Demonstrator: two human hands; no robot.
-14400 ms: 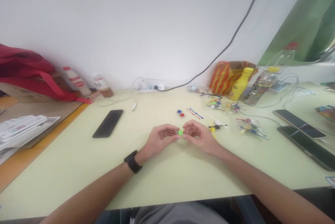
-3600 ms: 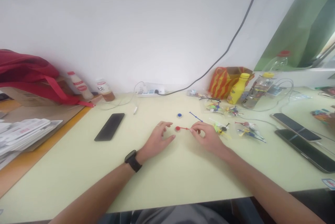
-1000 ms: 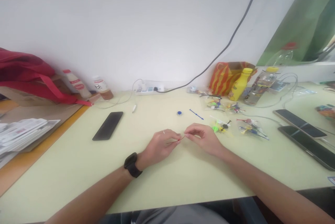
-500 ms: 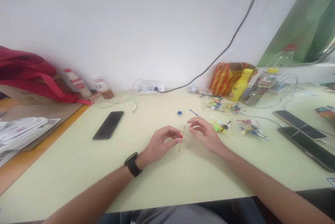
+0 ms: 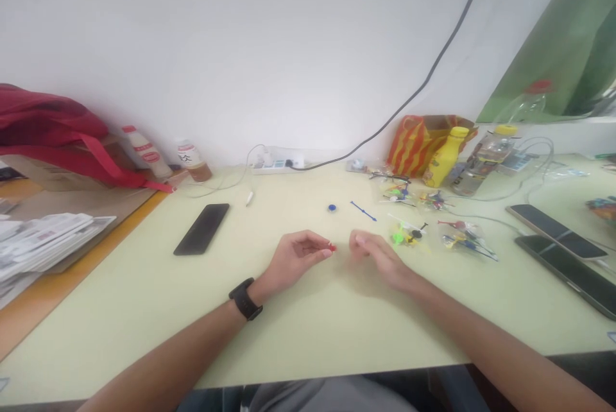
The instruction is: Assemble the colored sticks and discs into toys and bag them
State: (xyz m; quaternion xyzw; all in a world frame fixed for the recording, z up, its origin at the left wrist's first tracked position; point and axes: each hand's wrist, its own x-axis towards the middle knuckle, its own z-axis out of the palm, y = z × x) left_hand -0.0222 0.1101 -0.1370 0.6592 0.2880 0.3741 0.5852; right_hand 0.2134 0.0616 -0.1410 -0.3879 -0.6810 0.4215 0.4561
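My left hand (image 5: 299, 258), with a black watch (image 5: 246, 299) on its wrist, pinches a small red plastic piece (image 5: 332, 248) between thumb and fingertips, a little above the table. The thin red stick seen on it before does not show clearly now. To the right, apart from the piece, is my right hand (image 5: 378, 257); its fingers look curled but motion smears them, so whether they hold anything is unclear. Beyond the hands lie a small blue disc (image 5: 332, 208) and a thin blue stick (image 5: 363, 210) with knobs along it.
Several bags of colourful plastic parts (image 5: 408, 233) lie right of my right hand. Behind them stand a striped bag (image 5: 407, 145), a yellow bottle (image 5: 446, 158) and a clear bottle (image 5: 484, 162). A black phone (image 5: 202, 229) lies left; a power strip (image 5: 276, 166) is against the wall.
My right hand has swept slightly down, its fingers curling and blurring, uncovering the blue stick. The red stick no longer shows clearly at the left hand's red piece. The view has shifted slightly.
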